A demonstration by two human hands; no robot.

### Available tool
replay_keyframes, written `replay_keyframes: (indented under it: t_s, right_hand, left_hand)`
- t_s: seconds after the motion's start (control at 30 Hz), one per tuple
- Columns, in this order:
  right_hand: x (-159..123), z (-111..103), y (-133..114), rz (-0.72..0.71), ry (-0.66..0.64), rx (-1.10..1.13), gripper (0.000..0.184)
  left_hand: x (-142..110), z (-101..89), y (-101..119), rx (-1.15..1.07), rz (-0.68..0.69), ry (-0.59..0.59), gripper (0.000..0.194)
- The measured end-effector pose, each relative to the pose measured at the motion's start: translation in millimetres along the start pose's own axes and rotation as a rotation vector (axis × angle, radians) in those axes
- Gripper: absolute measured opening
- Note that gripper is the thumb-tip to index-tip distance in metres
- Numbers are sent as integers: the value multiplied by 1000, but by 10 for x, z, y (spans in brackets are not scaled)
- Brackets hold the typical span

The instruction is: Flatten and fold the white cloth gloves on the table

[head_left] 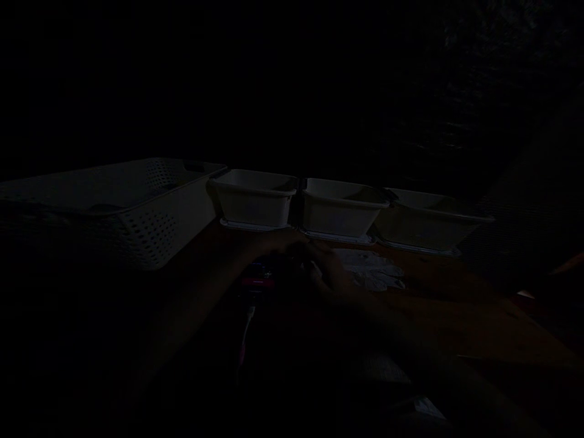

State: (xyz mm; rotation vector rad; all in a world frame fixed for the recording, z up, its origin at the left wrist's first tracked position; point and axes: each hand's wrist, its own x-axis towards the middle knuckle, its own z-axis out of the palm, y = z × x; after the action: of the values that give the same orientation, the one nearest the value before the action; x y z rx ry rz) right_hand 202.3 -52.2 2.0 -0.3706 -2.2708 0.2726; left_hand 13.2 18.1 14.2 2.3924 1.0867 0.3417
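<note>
The scene is very dark. My left hand (287, 241) reaches in over the wooden table, and its fingers are lost in shadow close to my right hand (332, 274). Whether either one grips anything is too dark to make out. Just below my left wrist lies a small dark device with a pink-red edge (258, 281), and a pale-ended cable (249, 319) runs from it towards me. Beyond my right hand, a pale crumpled piece (374, 269), cloth or plastic, rests flat on the table.
Three light bins stand in a row at the back: a left bin (255, 207), a middle bin (337, 216) and a right bin (422, 231). A large perforated basket (189, 210) occupies the left. The wooden tabletop (474, 310) extends right, where a faint shape (568, 264) shows.
</note>
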Motion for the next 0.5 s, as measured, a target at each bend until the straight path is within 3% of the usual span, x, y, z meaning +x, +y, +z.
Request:
replay_keyframes:
  t_s: [0.1,0.17,0.37,0.5]
  right_hand:
    - [4,122,-30,-18,-144,-107,34]
    - [11,152,-9,51,-153,-175,37]
    - [11,143,143,190,-126,-233,32]
    - [69,257,208,180,-238,-243,49]
  left_hand:
    - [-19,-107,-47,99,143,105,20]
    - [-41,-193,-96,191,163,217,22]
    - [-103,-365,-258,439,-24,360,25]
    - [-153,-379,-325,511,-118,415,29]
